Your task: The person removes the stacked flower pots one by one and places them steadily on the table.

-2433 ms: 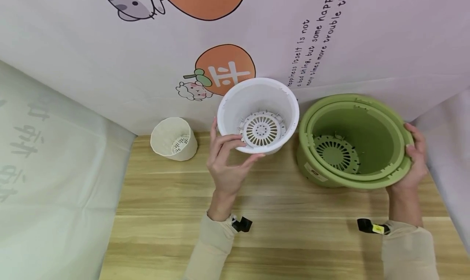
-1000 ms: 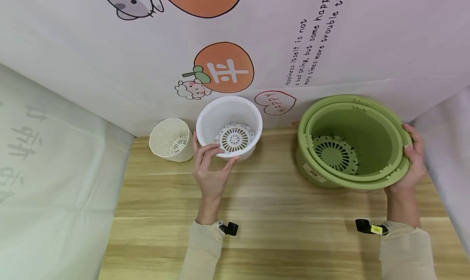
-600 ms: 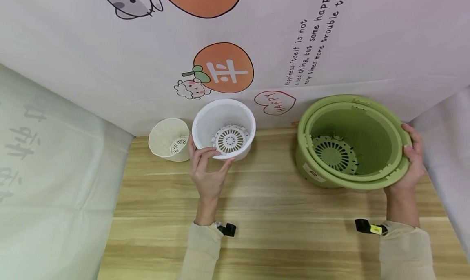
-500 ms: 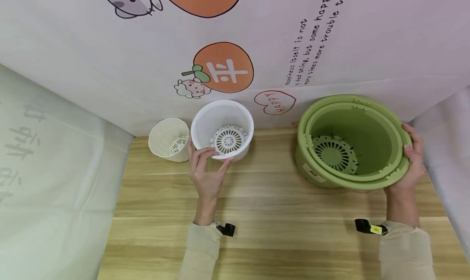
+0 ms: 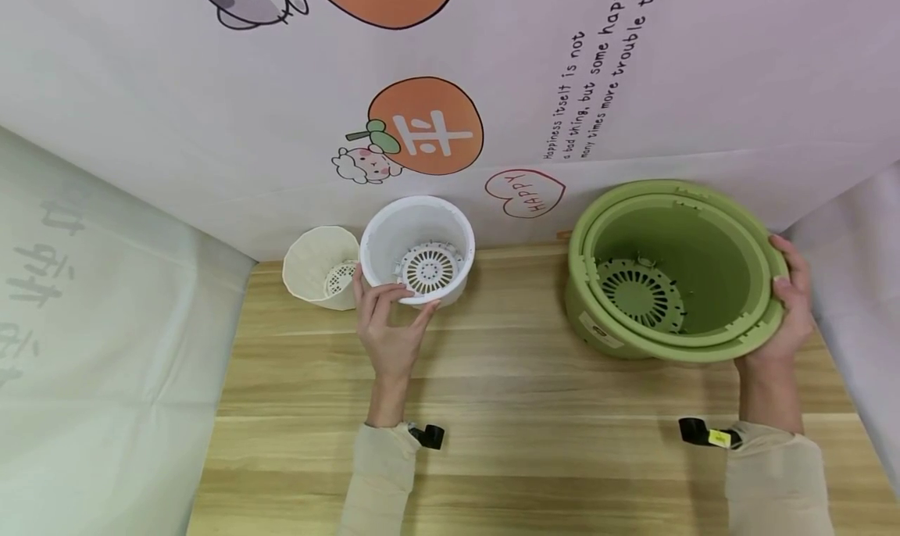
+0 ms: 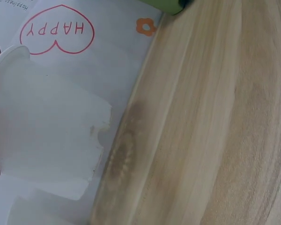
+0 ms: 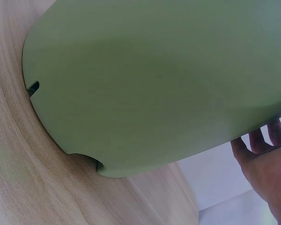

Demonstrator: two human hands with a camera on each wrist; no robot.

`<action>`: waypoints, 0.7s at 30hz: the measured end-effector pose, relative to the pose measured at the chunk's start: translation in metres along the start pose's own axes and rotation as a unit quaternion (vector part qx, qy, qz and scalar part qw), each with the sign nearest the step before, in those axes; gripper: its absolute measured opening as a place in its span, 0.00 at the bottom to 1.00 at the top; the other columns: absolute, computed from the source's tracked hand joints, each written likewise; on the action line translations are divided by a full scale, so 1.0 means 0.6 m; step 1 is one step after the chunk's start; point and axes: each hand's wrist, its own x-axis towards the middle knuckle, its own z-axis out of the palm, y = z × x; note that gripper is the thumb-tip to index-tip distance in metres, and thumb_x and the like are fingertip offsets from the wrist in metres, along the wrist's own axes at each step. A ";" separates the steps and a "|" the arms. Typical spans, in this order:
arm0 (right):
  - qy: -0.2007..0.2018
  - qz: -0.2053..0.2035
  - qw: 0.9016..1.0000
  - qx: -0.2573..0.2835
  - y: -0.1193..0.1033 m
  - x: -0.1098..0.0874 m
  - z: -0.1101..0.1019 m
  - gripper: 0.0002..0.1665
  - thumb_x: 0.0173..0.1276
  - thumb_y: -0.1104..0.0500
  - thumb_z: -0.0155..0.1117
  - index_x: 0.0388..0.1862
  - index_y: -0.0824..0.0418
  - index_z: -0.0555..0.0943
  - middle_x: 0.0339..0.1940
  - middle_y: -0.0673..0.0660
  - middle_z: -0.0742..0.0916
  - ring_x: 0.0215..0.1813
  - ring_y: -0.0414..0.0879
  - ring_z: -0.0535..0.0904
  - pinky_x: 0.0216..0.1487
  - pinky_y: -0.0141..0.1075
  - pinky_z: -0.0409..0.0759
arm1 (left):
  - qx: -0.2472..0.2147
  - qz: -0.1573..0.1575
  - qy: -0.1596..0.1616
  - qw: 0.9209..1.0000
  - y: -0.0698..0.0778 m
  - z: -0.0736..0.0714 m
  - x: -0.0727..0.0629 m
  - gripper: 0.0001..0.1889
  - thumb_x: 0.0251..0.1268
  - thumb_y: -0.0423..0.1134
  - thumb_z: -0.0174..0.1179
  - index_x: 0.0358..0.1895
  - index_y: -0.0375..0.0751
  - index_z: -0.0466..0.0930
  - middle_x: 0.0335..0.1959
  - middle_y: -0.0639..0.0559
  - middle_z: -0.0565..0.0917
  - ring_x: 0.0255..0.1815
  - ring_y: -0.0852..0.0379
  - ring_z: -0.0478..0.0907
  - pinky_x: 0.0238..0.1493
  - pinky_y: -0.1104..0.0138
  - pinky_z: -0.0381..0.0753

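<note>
My left hand [image 5: 388, 333] pinches the near left rim of a white plastic flowerpot [image 5: 452, 216], fingers over the rim and thumb outside. Its slotted base disc shows inside. Seen from the left wrist, the white flowerpot's [image 6: 47, 122] notched bottom stands a little off the tabletop. Close on its left, a smaller cream pot [image 5: 309, 259] stands by the back wall. At the right, my right hand [image 5: 783, 325] grips the rim of green flowerpots [image 5: 703, 352], one nested in another. From the right wrist, the outer green flowerpot [image 7: 154, 93] covers most of the view.
The wooden table [image 5: 520, 411] meets a printed cloth backdrop [image 5: 513, 67] right behind the pots. Pale cloth walls [image 5: 91, 286] close in the left and right sides. Bare tabletop lies between the white and green pots and in front of them.
My left hand has carried the white flowerpot leftward and down, from beside the green flowerpots to beside the cream pot. The right hand and green flowerpots have stayed put.
</note>
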 end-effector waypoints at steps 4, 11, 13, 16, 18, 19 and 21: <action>-0.003 0.003 1.000 0.015 0.000 -0.001 0.001 0.32 0.60 0.72 0.37 0.66 0.80 0.62 0.68 0.74 0.69 0.70 0.64 0.66 0.72 0.47 0.67 | 0.002 -0.001 -0.001 1.000 -0.007 -0.001 -0.003 0.22 0.21 0.22 0.82 0.25 0.23 0.79 0.30 0.31 0.79 0.63 0.14 0.62 0.68 0.35 0.64; 0.003 0.001 1.000 0.028 0.001 0.000 0.002 0.33 0.59 0.72 0.37 0.66 0.81 0.62 0.67 0.75 0.69 0.69 0.65 0.67 0.72 0.48 0.67 | 0.006 -0.011 -0.005 1.000 -0.015 -0.002 -0.008 0.22 0.20 0.21 0.82 0.25 0.24 0.78 0.30 0.31 0.79 0.64 0.15 0.62 0.68 0.35 0.64; 0.006 -0.001 1.000 0.025 0.001 0.001 0.003 0.33 0.59 0.72 0.37 0.65 0.81 0.62 0.68 0.74 0.69 0.70 0.65 0.67 0.72 0.47 0.68 | 0.008 -0.013 -0.006 1.000 -0.016 -0.003 -0.009 0.22 0.20 0.21 0.83 0.25 0.24 0.78 0.30 0.31 0.79 0.64 0.16 0.62 0.68 0.36 0.65; 0.008 -0.003 1.000 0.018 0.001 0.001 0.002 0.33 0.59 0.72 0.37 0.65 0.81 0.62 0.67 0.74 0.69 0.70 0.65 0.66 0.72 0.47 0.68 | 0.011 -0.016 -0.006 1.000 -0.018 -0.002 -0.012 0.22 0.22 0.22 0.83 0.25 0.24 0.78 0.30 0.32 0.79 0.65 0.16 0.62 0.68 0.36 0.65; 0.008 -0.003 1.000 0.013 0.001 0.002 0.002 0.32 0.59 0.72 0.38 0.65 0.82 0.63 0.67 0.74 0.69 0.70 0.65 0.66 0.71 0.47 0.68 | 0.013 -0.018 -0.007 1.000 -0.017 -0.002 -0.013 0.21 0.23 0.22 0.83 0.25 0.24 0.78 0.30 0.32 0.79 0.65 0.17 0.62 0.68 0.35 0.65; 0.007 -0.003 1.000 0.014 0.001 0.002 0.002 0.33 0.59 0.72 0.38 0.65 0.81 0.63 0.67 0.74 0.69 0.70 0.65 0.66 0.71 0.48 0.68 | 0.014 -0.020 -0.008 1.000 -0.018 -0.002 -0.013 0.21 0.23 0.22 0.83 0.25 0.24 0.78 0.30 0.32 0.79 0.66 0.17 0.61 0.68 0.35 0.65; 0.006 -0.002 1.000 0.015 0.002 0.002 0.001 0.32 0.59 0.72 0.38 0.65 0.82 0.63 0.67 0.74 0.69 0.70 0.65 0.66 0.71 0.48 0.68 | 0.016 -0.021 -0.009 1.000 -0.018 -0.002 -0.015 0.21 0.23 0.22 0.83 0.25 0.25 0.78 0.30 0.32 0.79 0.66 0.18 0.61 0.68 0.35 0.64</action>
